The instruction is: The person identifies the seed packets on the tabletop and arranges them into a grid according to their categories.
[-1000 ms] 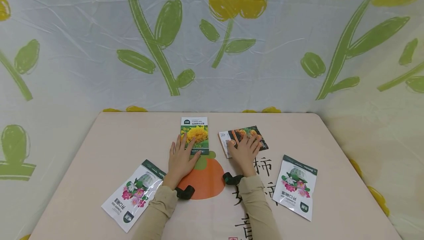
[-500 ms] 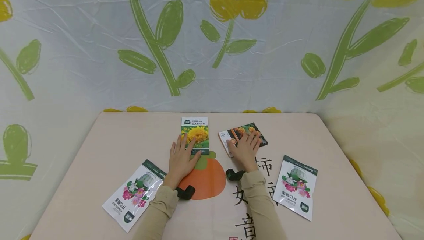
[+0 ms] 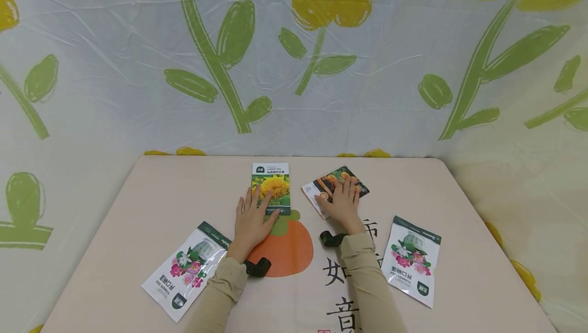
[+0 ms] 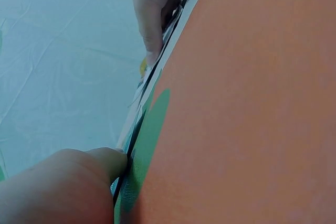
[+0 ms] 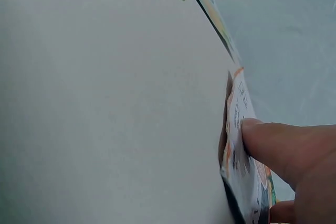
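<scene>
Nearest the person, two white packets rest on the table (image 3: 161, 190): the left white packet (image 3: 188, 271) beside the left sleeve, the right white packet (image 3: 410, 261) just beyond reach of the right sleeve.

Past them, the left grip (image 3: 252, 220) is spread, palm down. The step in hand looks like lining up the two flower packets, so this side is best used lightly, as an anchor. The right grip (image 3: 343, 205) also has its fingers spread, with the thumb (image 5: 257, 135) flat against the packet face; turning from the wrist with even pressure should swing the packet without creasing its soft pouch.

The yellow-flower packet (image 3: 272, 174) lies ahead of the left grip, thumb at its near right corner, outer fingers past its left edge; it sits square to the table's far edge. The orange-flower packet (image 3: 328, 185) lies under the right grip, askew, its white end facing near left. A strip of table separates the pair. Beyond hangs the flower-print backdrop (image 3: 381, 98).
</scene>
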Demonstrator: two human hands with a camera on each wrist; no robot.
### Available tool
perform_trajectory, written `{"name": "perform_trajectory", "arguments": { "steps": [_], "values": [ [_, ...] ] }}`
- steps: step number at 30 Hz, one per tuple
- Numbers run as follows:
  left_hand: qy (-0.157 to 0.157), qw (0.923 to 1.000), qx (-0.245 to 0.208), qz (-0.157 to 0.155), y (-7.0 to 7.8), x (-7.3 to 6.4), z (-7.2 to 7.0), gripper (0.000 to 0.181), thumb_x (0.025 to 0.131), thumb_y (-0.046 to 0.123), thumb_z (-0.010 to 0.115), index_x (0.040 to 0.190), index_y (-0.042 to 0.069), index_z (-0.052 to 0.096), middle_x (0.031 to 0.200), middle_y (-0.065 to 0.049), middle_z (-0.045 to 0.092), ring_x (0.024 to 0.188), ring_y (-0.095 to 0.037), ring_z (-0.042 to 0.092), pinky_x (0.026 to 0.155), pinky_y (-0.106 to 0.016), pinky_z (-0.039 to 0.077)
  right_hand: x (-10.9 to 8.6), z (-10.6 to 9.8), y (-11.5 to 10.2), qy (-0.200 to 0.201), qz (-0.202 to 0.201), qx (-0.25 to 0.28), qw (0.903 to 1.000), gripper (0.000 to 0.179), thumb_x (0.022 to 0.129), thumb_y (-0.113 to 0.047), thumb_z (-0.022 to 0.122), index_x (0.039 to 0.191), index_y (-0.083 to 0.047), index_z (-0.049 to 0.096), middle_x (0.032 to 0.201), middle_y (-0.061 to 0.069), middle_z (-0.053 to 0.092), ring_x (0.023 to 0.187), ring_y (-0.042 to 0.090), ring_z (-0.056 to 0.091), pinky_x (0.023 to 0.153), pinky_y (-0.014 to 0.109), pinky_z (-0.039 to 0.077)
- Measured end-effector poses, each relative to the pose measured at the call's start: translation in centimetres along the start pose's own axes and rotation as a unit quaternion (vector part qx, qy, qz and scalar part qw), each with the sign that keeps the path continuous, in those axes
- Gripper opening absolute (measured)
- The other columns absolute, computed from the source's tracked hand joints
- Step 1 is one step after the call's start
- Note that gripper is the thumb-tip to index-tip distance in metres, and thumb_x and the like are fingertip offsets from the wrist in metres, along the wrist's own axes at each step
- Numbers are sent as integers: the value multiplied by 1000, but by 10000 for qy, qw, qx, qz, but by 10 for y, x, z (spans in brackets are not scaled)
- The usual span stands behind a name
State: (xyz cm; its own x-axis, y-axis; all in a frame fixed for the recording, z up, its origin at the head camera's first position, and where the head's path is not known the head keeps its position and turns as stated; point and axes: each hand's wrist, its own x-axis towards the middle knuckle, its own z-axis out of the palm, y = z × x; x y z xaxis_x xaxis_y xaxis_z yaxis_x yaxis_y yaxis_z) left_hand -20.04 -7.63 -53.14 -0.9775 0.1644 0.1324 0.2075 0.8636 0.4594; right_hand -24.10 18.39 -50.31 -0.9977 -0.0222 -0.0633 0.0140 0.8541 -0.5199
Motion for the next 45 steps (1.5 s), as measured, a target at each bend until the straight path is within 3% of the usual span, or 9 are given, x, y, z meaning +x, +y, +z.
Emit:
{"name": "perform_trajectory", "arguments": {
  "steps": [7, 10, 18, 21, 25, 34, 45],
  "values": [
    [-28, 10000, 35, -40, -1, 0, 1, 65, 99, 50, 50, 154, 17, 39, 164, -15, 15, 151, -37, 4, 119, -57, 4, 3, -1, 1, -156, -69, -117, 9998, 84, 96, -44, 55, 153, 7, 21, 160, 31, -10, 147, 46, -16, 116, 60, -10],
    [-40, 10000, 55, -41, -1, 0, 1, 65, 99, 50, 50, 154, 17, 38, 164, -16, 15, 151, -36, 4, 119, -57, 4, 3, 1, -2, -123, -59, -172, 9998, 82, 97, -43, 55, 154, 5, 21, 160, 30, -4, 146, 49, -13, 115, 62, -8],
    [-22, 10000, 42, 6, -1, 0, 1, 65, 99, 50, 50, 154, 17, 39, 164, -16, 16, 151, -37, 6, 119, -58, 5, -7, 10, -13, 639, -111, -260, 9976, 64, 97, -34, 63, 145, 4, 44, 151, 35, 25, 137, 56, 23, 109, 67, 24],
    [-4, 10000, 51, 13, -1, -1, 2, 65, 99, 50, 50, 154, 17, 39, 164, -17, 17, 151, -37, 7, 118, -58, 6, -9, 13, -16, 934, -115, -151, 9954, 59, 95, -32, 65, 142, 2, 50, 150, 32, 33, 134, 54, 32, 107, 64, 31],
    [12, 10000, 49, 10, -2, -1, 2, 65, 99, 50, 51, 153, 17, 40, 163, -16, 18, 151, -37, 7, 118, -58, 6, -11, 14, -16, 1081, -186, 93, 9939, 56, 94, -29, 67, 141, -1, 53, 150, 31, 35, 136, 52, 33, 108, 64, 29],
    [32, 10000, 32, 34, -1, 0, 2, 65, 98, 49, 52, 153, 17, 40, 163, -17, 19, 150, -38, 8, 118, -59, 7, -15, 16, -5, 1096, -671, 521, 9903, 50, 95, -23, 67, 138, 0, 56, 154, 31, 30, 144, 49, 20, 115, 66, 13],
    [-2, 10000, 11, 1, -2, 0, 2, 65, 99, 50, 50, 154, 18, 39, 164, -16, 16, 151, -37, 5, 118, -58, 5, -17, 23, -1, 1270, -856, 850, 9845, 41, 97, -15, 64, 135, -2, 61, 154, 28, 33, 143, 50, 23, 114, 64, 19]
  ]
}}
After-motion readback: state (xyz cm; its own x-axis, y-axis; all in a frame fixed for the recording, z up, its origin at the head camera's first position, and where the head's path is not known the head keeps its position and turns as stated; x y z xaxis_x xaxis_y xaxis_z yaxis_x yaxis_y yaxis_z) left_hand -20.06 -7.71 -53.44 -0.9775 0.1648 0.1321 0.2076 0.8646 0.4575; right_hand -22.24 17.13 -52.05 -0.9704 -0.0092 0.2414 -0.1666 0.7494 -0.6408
